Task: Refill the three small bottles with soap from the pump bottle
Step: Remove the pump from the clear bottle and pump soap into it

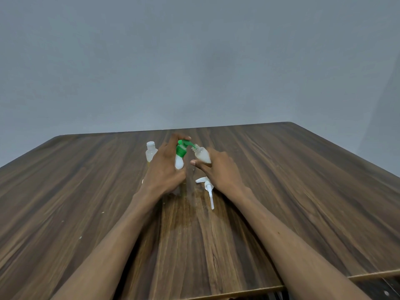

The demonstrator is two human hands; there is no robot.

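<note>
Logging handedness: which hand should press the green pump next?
Left. The left hand already grips the green pump bottle, fingers over its head; the right hand holds the small bottle at the spout.

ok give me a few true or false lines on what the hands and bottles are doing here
1. The left hand holds the green-topped pump bottle. True.
2. The right hand is empty. False: it holds a small bottle tilted toward the green spout.
3. A capped small bottle stands left of the hands. True.
4. The white pump head is screwed onto a bottle. False: it lies loose on the table.
</note>
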